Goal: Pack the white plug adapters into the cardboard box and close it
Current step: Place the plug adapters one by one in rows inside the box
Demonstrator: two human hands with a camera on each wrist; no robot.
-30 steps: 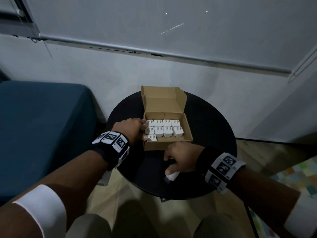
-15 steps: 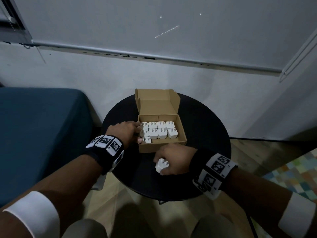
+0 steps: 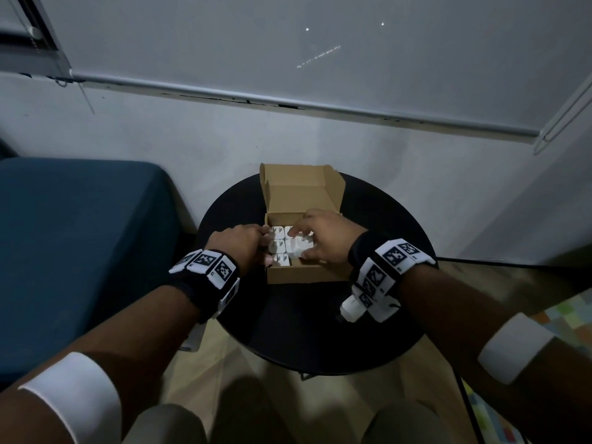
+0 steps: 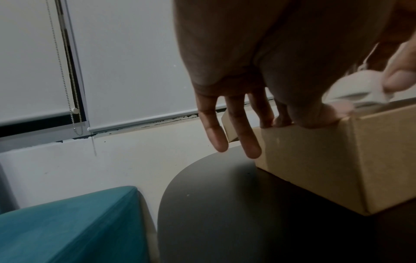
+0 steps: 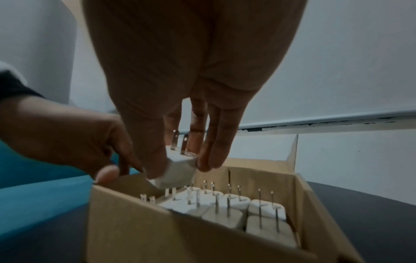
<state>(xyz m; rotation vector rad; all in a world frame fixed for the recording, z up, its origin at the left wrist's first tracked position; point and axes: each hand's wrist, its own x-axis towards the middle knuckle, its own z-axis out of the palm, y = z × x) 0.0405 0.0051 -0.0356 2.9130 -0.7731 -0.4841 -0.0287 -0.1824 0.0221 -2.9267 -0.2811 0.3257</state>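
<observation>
An open cardboard box (image 3: 301, 274) stands on the round black table (image 3: 320, 331), its lid folded up at the back. Several white plug adapters (image 3: 278, 246) stand inside it in rows with their prongs up (image 5: 225, 213). My right hand (image 3: 301, 241) is over the box's left half and pinches one more white adapter (image 5: 175, 175), prongs up, just above the packed ones. My left hand (image 3: 266, 248) grips the box's left wall (image 4: 315, 160) with thumb and fingers on the rim. Two of its fingers (image 4: 252, 149) hang outside.
A teal upholstered seat (image 3: 80, 235) stands close to the table's left. A white wall with a roller blind and its bead chain (image 4: 67, 71) lies behind. Wooden floor and a coloured mat (image 3: 570, 315) are at the right.
My right hand picked an adapter up from the table in front of the box and carried it up over the box. The left hand stayed on the left wall.
</observation>
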